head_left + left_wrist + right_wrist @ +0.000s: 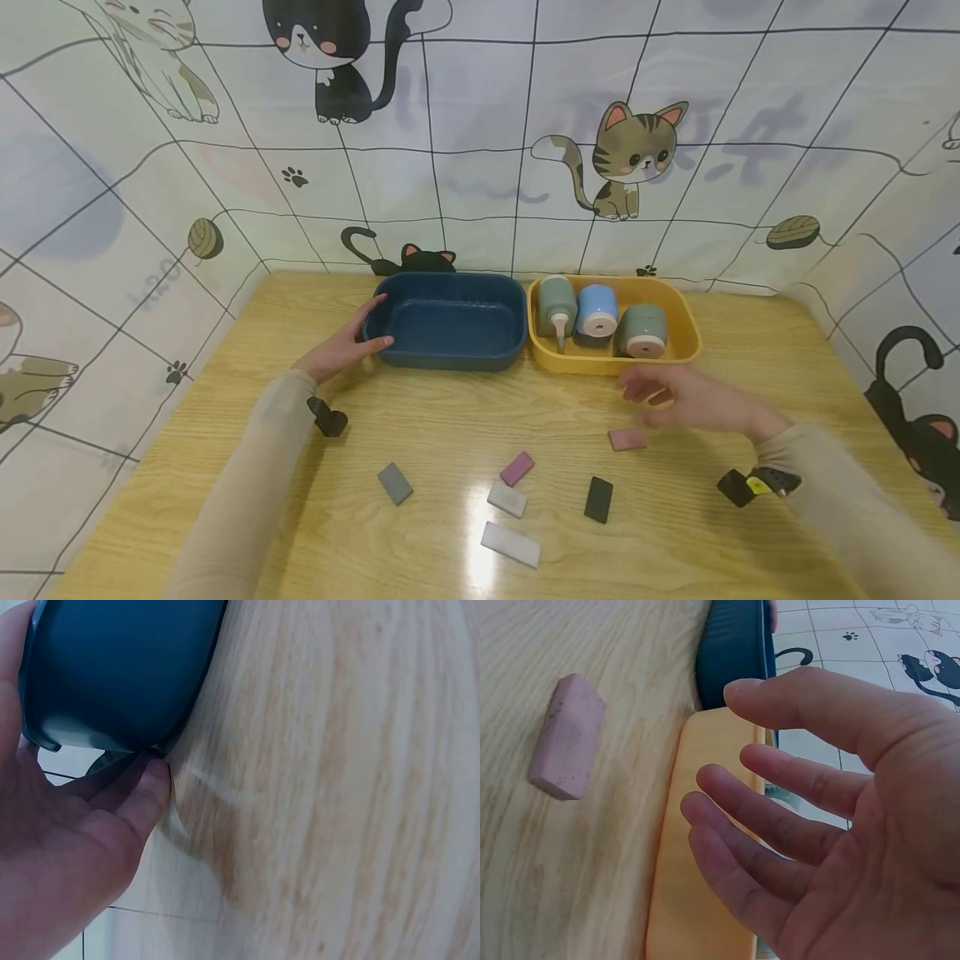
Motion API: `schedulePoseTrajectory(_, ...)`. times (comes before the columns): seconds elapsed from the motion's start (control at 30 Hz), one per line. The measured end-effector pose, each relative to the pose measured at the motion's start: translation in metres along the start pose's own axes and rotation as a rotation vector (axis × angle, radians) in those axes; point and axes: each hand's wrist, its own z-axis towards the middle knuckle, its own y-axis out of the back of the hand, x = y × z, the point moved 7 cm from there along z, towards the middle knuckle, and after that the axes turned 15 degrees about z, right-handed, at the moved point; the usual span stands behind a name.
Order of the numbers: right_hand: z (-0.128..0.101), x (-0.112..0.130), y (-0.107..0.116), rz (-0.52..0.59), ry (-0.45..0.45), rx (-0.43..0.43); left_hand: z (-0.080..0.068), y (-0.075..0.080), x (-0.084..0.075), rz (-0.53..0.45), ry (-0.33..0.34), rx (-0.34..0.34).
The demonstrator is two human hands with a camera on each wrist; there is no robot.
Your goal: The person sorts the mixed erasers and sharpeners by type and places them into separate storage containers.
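1. The left hand (341,350) grips the near-left corner of the dark blue bin (450,321) — thumb over the rim, fingers curled against the outer wall, as the left wrist view shows (112,682).
2. The right hand (693,398) hovers just in front of the yellow bin (686,329), fingers spread and relaxed, holding nothing; in the right wrist view the palm (855,825) is empty beside the yellow wall.
3. A pale pink eraser (627,439) lies on the wooden table (300,533) just below the right hand, not touching it.
4. More erasers lie well apart nearer the person: a darker pink one (517,468), a grey one (394,483), a black one (598,499), a small white one (507,499) and a longer white one (510,544).
5. The yellow bin holds three desktop sharpeners on their sides — sage green (557,307), blue (597,311) and grey-green (642,331). The blue bin looks empty.
6. Risks, as I judge them:
   - the blue bin could slide or tip on the smooth tabletop if the left hand pulls at one corner only;
   - the flat eraser may skid away from a shallow pinch;
   - the right sleeve could sweep the black eraser as the arm moves.
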Motion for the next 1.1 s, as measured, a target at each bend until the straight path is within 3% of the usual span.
schedulePoseTrajectory(0.13, 0.001, -0.005, -0.005, 0.016, 0.025, 0.014, 0.0, 0.0, 0.001, -0.007, 0.003, 0.005)
schedulePoseTrajectory(0.47, 0.003, -0.022, -0.018, 0.042, -0.032, 0.003, 0.001, 0.0, 0.001, -0.007, -0.008, -0.002)
schedulePoseTrajectory(0.8, 0.001, -0.024, -0.031, 0.018, 0.078, 0.039, -0.002, 0.0, -0.001, -0.003, -0.009, 0.0)
schedulePoseTrajectory(1.1, 0.001, -0.034, -0.036, -0.012, 0.046, -0.03, -0.001, 0.0, -0.002, 0.004, -0.006, -0.002)
